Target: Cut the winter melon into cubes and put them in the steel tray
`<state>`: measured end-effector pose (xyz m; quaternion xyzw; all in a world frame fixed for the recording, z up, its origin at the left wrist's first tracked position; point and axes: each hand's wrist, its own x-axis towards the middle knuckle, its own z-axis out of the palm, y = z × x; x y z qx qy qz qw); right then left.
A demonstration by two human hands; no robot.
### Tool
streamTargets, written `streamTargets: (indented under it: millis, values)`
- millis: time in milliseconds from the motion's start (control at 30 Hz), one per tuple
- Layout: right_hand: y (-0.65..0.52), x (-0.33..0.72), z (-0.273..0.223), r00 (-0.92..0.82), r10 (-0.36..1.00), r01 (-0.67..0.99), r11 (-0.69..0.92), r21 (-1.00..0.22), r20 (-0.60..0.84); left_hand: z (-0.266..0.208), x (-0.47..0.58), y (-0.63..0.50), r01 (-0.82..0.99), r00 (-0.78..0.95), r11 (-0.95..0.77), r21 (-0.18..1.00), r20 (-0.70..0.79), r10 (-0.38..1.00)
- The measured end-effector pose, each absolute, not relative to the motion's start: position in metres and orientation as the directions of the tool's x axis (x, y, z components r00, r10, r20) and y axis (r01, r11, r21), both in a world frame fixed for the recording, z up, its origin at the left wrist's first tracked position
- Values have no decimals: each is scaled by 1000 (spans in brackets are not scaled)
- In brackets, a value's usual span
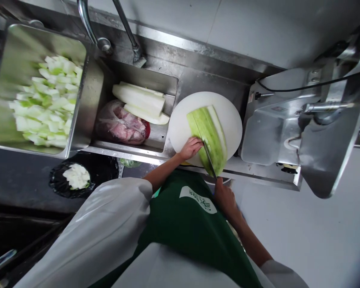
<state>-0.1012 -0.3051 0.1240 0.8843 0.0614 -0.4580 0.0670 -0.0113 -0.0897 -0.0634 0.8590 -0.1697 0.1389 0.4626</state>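
At the worktop (198, 80), left hand (191, 148) is steadying gourd (208, 128), right hand (225, 196) gripping knife (210, 160); chunks (48, 100) are lying chopped, peeled lengths (141, 98) unchopped.

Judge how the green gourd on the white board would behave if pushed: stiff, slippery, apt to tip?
The gourd is probably stiff, looking thick and solid. It may slide, its surface looking shiny. Pushed farther over, it might tip, as one end juts past the board.

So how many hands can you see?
2. The left hand is on the green gourd on the round white board; the right hand grips the knife, nearer the body. No others show.
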Motion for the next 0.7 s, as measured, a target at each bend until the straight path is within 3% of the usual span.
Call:
streamTargets:
  millis: [300, 500, 600, 700]
  values:
    - [-331, -133, 73, 618, 87, 146, -989, 5, -782, -59, -11, -85, -402, 912, -538, 741, 375, -165]
    - [-347, -137, 29, 721, 130, 147, -989, -33, -681, -57, -10, -82, -464, 874, -558, 687, 458, -163]
    - [-363, -147, 12, 804, 179, 140, -984, -112, -567, -55, -10, -81, -452, 884, -575, 682, 427, -188]
    - [-389, -171, 12, 881, 251, 145, -950, -275, -401, -52, -12, -71, -460, 886, -588, 665, 389, -253]
